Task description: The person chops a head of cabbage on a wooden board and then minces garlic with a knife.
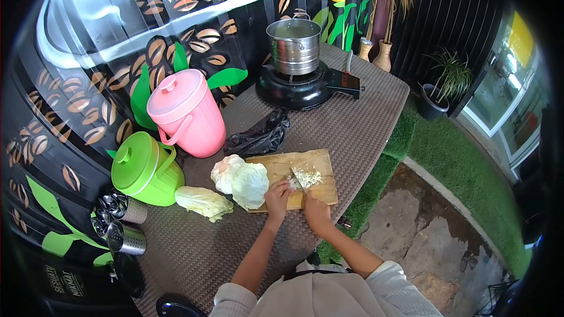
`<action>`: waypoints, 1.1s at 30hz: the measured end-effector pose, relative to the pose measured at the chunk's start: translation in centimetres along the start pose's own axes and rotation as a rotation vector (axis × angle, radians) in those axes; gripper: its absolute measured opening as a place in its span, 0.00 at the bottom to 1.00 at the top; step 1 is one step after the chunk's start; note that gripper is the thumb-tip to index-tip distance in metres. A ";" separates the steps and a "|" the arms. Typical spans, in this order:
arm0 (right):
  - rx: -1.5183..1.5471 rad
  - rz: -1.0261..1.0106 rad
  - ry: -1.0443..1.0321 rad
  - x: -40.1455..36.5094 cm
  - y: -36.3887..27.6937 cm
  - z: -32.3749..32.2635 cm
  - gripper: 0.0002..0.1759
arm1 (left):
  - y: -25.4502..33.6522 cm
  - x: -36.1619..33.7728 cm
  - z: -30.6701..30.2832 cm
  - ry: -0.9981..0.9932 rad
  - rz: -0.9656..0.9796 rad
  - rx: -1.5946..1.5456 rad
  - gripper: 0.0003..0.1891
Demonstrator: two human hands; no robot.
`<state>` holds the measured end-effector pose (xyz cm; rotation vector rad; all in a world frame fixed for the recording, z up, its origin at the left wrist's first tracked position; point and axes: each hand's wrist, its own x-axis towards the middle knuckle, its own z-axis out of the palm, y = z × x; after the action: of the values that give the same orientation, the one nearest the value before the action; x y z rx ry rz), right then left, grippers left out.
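person stands at a brown textured table (364, 123), both hands on a wooden cutting board (282, 164) near the table's front edge. right hand (317, 210) is closed around the handle of a knife (296, 179), and the blade points away from the person onto the board. left hand (277, 195) sits just left of the blade with its fingers curled, tips down on the board by the cut cabbage. too small to tell if they actually pinch anything. pile of chopped cabbage (308, 176) lies on the board right of the blade, touching it.

cabbage head (244, 182), pale green, rests against the board's left edge, partly on it, just beside the left hand. a loose cabbage leaf (204, 202) lies on the table left of the head. behind these are a green lidded jug (145, 168) and a pink lidded jug (187, 114), close together. a crumpled black plastic bag (258, 136) sits between the pink jug and the board. at the far end a steel pot (294, 46) stands on a black single-burner stove (299, 89). perforated metal cutlery holders (125, 238) are at the near left corner. a potted plant (440, 91) stands on the green turf right of the table.
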<state>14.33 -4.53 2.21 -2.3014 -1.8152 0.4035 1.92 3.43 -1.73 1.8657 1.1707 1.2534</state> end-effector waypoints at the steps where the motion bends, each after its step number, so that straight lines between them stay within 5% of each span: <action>1: 0.003 0.014 0.018 0.2 -0.1 0.2 0.12 | 0.4 0.0 0.0 -0.001 0.001 -0.002 0.13; 3: 0.077 -0.013 -0.013 1.9 0.9 -0.8 0.13 | 1.5 0.4 -0.1 -0.040 -0.206 -0.246 0.11; 7: 0.052 -0.200 -0.099 3.9 3.7 -5.7 0.17 | 1.3 0.8 0.3 -0.077 -0.220 -0.244 0.10; 14: -0.029 -0.018 0.027 0.1 2.1 -0.6 0.09 | 0.6 0.5 1.4 0.023 -0.042 -0.203 0.08; 24: 0.027 -0.113 -0.189 1.6 0.7 -2.9 0.13 | 1.8 0.5 0.8 0.095 0.056 0.103 0.07; 26: 0.135 0.132 -0.094 -0.3 -1.0 -1.6 0.13 | 1.1 0.5 0.9 0.107 0.078 0.100 0.07; 33: 0.158 0.091 -0.110 2.6 -0.6 -3.5 0.15 | 2.0 0.3 0.9 0.088 0.147 0.164 0.06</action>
<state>15.49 -1.81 5.43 -2.2995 -1.6629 0.6745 3.48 2.89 -0.29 2.0670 1.2345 1.3673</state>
